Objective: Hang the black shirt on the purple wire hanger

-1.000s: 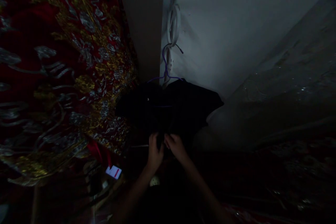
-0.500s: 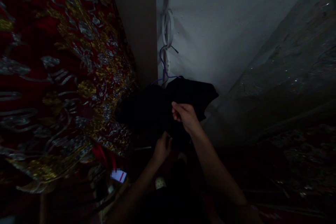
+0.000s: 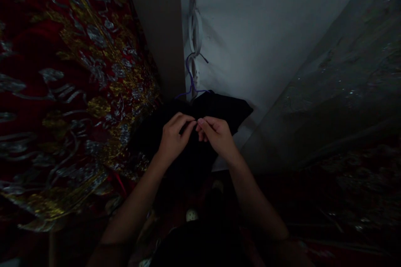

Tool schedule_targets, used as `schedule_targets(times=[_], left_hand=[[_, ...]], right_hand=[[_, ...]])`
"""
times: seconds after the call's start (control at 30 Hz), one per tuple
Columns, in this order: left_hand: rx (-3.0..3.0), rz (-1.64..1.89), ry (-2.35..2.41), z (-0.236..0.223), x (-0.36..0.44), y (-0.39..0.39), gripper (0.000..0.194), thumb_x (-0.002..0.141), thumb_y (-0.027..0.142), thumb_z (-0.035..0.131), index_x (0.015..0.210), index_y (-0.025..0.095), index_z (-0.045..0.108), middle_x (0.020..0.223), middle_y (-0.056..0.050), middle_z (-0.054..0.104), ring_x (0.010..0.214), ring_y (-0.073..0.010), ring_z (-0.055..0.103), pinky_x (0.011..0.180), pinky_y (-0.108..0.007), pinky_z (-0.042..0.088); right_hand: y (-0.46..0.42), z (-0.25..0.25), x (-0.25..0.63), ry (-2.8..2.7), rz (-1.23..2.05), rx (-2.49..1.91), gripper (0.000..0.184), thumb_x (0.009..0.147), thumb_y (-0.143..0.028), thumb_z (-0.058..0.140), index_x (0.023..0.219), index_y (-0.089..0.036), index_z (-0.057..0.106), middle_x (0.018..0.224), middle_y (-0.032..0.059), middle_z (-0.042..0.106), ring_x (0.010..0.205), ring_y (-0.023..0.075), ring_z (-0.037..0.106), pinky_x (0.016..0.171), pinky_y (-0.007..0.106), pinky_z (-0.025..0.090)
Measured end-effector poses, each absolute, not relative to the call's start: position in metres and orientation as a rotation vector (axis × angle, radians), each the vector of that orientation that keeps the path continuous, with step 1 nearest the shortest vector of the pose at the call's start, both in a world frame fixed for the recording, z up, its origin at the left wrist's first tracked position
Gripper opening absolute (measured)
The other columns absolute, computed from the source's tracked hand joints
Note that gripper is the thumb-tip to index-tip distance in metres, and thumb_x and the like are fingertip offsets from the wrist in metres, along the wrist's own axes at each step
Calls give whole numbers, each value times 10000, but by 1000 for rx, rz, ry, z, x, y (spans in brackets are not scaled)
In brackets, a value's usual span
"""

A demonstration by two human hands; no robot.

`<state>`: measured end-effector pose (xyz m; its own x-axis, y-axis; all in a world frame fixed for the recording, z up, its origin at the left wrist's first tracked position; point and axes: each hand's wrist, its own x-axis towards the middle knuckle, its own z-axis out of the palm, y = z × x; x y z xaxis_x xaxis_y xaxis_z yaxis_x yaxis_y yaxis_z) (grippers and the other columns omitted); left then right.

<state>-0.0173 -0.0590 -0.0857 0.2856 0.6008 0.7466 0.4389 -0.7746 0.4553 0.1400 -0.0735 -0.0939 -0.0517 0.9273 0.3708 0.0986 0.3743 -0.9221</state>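
Dim light. Pale wall [image 3: 250,29] upper centre-right; darker grey surface [image 3: 161,29] left of it; lower frame in deep shadow.

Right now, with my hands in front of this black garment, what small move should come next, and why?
Perhaps try a slight tug apart with your left hand and right hand: their fingertips sit close together in front of the black garment on the purple hanger, and it's too dark to tell whether they pinch cloth.

garment [image 3: 224,108]: black | hanger [image 3: 192,86]: purple | cloth [image 3: 28,46]: red, gold-and-silver floral swirls | wall [image 3: 250,29]: pale grey
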Motion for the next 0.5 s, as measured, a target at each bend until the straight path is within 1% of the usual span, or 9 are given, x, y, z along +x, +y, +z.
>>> schedule_targets(times=[0.07, 0.13, 0.23, 0.3, 0.33, 0.4, 0.43, 0.5], left_hand=[[2429, 1576, 989, -79, -17, -56, 123, 948, 219, 565, 858, 180, 640, 795, -15, 622, 752, -133, 593, 709, -252, 471], [2379, 1744, 1057, -73, -20, -56, 127, 948, 227, 563, 845, 178, 619, 781, -5, 605, 745, -127, 581, 714, -247, 461], [2073, 2087, 1294, -68, -39, -54, 165, 958, 302, 543, 861, 180, 599, 802, -2, 591, 788, -135, 575, 761, -255, 462], [1747, 2279, 1462, -75, -62, -52, 212, 951, 377, 543, 885, 180, 589, 816, 2, 580, 805, -138, 561, 773, -258, 458], [1566, 2335, 1500, -85, -74, -50, 239, 941, 414, 549, 887, 183, 580, 797, 11, 566, 782, -132, 547, 751, -253, 453], [1220, 2317, 1448, -114, -96, -48, 285, 913, 473, 565, 854, 194, 556, 720, 35, 524, 694, -116, 512, 677, -235, 433], [1083, 2214, 1365, -133, -104, -48, 304, 899, 492, 569, 817, 201, 540, 667, 45, 500, 642, -112, 497, 637, -231, 422], [819, 1947, 1218, -172, -110, -53, 317, 868, 485, 572, 723, 209, 515, 606, 41, 500, 605, -122, 511, 617, -242, 428]], right_hand=[[-63, -102, 140, -1561, 780, -1013, 421, 936, -521, 515, 698, -186, 605, 507, -32, 529, 468, 101, 494, 494, 219, 361], [-51, -122, 137, -1616, 743, -1098, 407, 939, -472, 503, 660, -189, 589, 508, -26, 517, 481, 110, 484, 502, 231, 347], [-46, -163, 131, -1638, 897, -1207, 400, 925, -455, 488, 631, -196, 573, 492, -25, 497, 478, 120, 474, 500, 238, 339], [-55, -186, 128, -1630, 1018, -1169, 405, 920, -475, 478, 644, -198, 584, 486, -26, 499, 486, 125, 484, 515, 239, 356], [-62, -194, 127, -1620, 1064, -1140, 411, 921, -490, 475, 655, -198, 593, 488, -25, 508, 492, 126, 490, 523, 239, 364], [-78, -202, 127, -1581, 1138, -1103, 428, 919, -522, 476, 670, -200, 607, 488, -23, 524, 495, 127, 500, 531, 239, 373], [-85, -204, 128, -1554, 1179, -1096, 437, 914, -540, 481, 670, -201, 609, 486, -23, 528, 488, 127, 501, 531, 240, 375], [-94, -204, 131, -1477, 1258, -1093, 453, 890, -577, 501, 654, -203, 597, 476, -26, 523, 464, 126, 496, 522, 245, 380]])
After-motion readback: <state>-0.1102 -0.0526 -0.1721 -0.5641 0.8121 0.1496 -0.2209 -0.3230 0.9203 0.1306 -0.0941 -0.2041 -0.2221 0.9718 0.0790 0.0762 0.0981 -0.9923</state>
